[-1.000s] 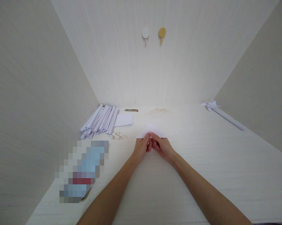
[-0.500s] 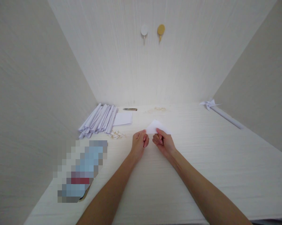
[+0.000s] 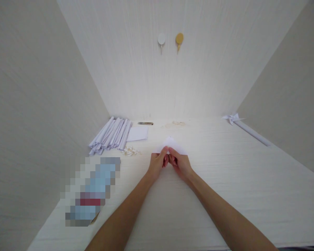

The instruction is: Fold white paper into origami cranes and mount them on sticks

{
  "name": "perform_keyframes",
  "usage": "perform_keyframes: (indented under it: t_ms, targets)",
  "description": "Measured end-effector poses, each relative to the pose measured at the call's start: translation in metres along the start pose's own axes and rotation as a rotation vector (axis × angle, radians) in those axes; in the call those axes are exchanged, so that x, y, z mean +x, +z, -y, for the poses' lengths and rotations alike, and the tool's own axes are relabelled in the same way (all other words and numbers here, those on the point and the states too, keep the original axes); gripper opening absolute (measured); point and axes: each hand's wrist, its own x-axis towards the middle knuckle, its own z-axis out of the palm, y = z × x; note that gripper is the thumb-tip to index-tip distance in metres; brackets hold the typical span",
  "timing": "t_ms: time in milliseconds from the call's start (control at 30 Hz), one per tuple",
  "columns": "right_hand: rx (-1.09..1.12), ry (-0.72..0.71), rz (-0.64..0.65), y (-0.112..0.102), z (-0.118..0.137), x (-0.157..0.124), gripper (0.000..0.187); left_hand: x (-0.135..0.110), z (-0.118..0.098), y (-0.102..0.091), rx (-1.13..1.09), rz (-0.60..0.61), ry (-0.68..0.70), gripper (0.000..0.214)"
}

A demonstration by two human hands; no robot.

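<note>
Head view: hands [image 3: 156,164] have come together on paper [image 3: 170,141].

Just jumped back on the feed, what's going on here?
A person is pinching a triangular piece of white paper with both hands: the left hand and right hand meet at its near edge, thumbs on top. Off to the left lies a pile of paper tubes; far right, a paper pinwheel sits at the end of another tube.

Paper [image 3: 170,142] at centre, tubes [image 3: 113,135] left, pinwheel [image 3: 232,119] far right, snips [image 3: 146,123] behind
</note>
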Motion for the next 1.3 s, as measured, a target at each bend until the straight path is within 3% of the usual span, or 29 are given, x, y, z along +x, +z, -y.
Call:
perform_keyframes:
  t_ms: [167, 367, 467, 567, 633, 700, 833, 933, 1067, 1167, 1300]
  targets:
    - [0.101, 0.044, -0.008, -0.005, 0.001, 0.002, 0.047, 0.002, 0.004, -0.003, 0.033, 0.015, 0.055, 0.054]
    - [0.208, -0.022, -0.062, -0.006, 0.004, 0.007, 0.045, 0.003, 0.009, 0.004, -0.041, 0.015, 0.080, 0.051]
    - [0.231, -0.070, -0.091, -0.023, 0.015, 0.011, 0.046, 0.006, 0.006, -0.008, -0.048, -0.066, 0.083, 0.050]
    - [0.327, -0.185, -0.247, -0.052, 0.033, 0.016, 0.048, 0.010, -0.003, -0.026, -0.163, -0.281, 0.115, 0.049]
    - [0.353, -0.209, -0.311, -0.064, 0.038, 0.019, 0.045, 0.011, -0.007, -0.032, -0.242, -0.305, 0.108, 0.048]
    - [0.322, -0.188, -0.301, -0.062, 0.036, 0.021, 0.042, 0.011, -0.010, -0.029, -0.281, -0.274, 0.057, 0.047]
    - [0.131, -0.140, -0.191, -0.036, 0.019, 0.019, 0.021, 0.008, -0.010, -0.015, -0.335, -0.149, -0.062, 0.049]
    - [0.060, -0.068, -0.150, -0.028, 0.011, 0.018, 0.027, 0.007, -0.013, -0.014, -0.479, -0.021, -0.156, 0.047]
    - [-0.100, -0.056, -0.182, -0.032, 0.008, 0.032, 0.028, 0.010, -0.017, -0.024, -0.700, 0.081, -0.268, 0.048]
    - [-0.411, -0.097, -0.192, -0.030, 0.003, 0.061, 0.020, 0.014, -0.018, -0.028, -0.829, 0.111, -0.299, 0.048]
    - [-1.082, -0.273, -0.136, -0.011, -0.007, 0.117, 0.013, 0.018, -0.018, -0.031, -0.950, 0.161, -0.331, 0.050]
